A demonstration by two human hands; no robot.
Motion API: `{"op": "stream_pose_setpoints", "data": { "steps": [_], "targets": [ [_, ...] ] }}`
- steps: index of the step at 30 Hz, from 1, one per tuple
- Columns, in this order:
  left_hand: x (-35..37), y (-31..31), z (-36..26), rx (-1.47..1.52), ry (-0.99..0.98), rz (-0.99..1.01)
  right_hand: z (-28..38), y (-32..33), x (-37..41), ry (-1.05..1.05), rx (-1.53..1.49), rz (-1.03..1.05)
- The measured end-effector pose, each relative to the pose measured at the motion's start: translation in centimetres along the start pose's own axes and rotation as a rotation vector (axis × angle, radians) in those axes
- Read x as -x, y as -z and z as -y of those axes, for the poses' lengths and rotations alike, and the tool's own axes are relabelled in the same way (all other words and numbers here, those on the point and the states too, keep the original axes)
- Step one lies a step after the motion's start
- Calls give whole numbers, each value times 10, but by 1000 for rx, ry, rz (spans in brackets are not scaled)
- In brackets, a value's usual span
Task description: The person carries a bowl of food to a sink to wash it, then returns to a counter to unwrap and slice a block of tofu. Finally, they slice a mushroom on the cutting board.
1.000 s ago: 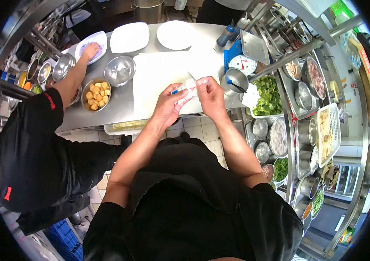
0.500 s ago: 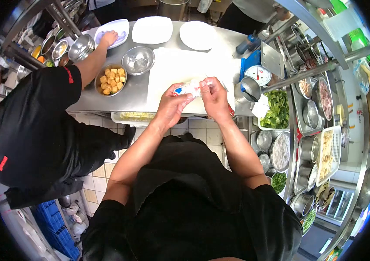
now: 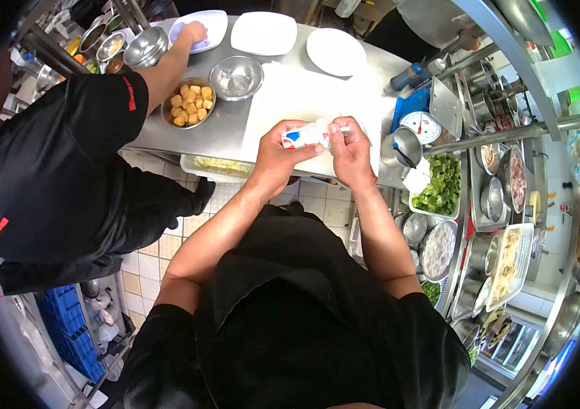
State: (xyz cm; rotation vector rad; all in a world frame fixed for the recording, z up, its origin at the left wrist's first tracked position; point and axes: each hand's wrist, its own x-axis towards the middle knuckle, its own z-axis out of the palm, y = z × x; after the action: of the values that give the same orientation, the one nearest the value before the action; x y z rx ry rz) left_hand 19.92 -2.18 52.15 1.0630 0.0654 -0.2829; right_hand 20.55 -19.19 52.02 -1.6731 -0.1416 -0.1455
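Between my two hands is a small white plastic packet with blue and red print. My left hand is closed around its left end, thumb lying along the front. At the other end, my right hand pinches the packet between thumb and fingers. Both hands are above the near edge of a white cutting board. What is inside the packet cannot be made out.
A steel bowl of golden cubes and a steel bowl stand left of the board. White plates line the back. At left, a co-worker's hand holds a purple cloth on a plate. A dial scale and leafy greens are at right.
My view has shifted, so the counter appears farther right and slightly higher. The packet is turned a little, showing more blue and red print. Both hands still hold it.
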Motion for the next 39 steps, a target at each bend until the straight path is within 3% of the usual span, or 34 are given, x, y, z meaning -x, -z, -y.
{"op": "stream_pose_setpoints", "data": {
  "steps": [6,15,18,20,25,28,30,35,39],
  "targets": [
    [1,-2,-2,103,-66,27,6,4,2,4,-46,-42],
    [1,-10,-15,-76,-85,41,11,13,-5,-71,-151,-33],
    [-3,-12,-14,39,-62,42,23,7,-4,-42,-225,-59],
    [-5,-14,-19,343,93,1,13,10,-3,-42,-240,4],
    [-7,-10,-25,375,186,92,28,6,-5,-29,-284,56],
    [-9,-9,-22,433,277,126,43,9,-13,6,-173,31],
    [-12,-4,-14,468,312,129,61,12,-17,135,56,82],
    [-16,2,-11,660,390,452,100,9,-20,314,316,179],
    [-9,-14,-23,745,442,271,130,-2,-18,481,506,185]
  ]
}}
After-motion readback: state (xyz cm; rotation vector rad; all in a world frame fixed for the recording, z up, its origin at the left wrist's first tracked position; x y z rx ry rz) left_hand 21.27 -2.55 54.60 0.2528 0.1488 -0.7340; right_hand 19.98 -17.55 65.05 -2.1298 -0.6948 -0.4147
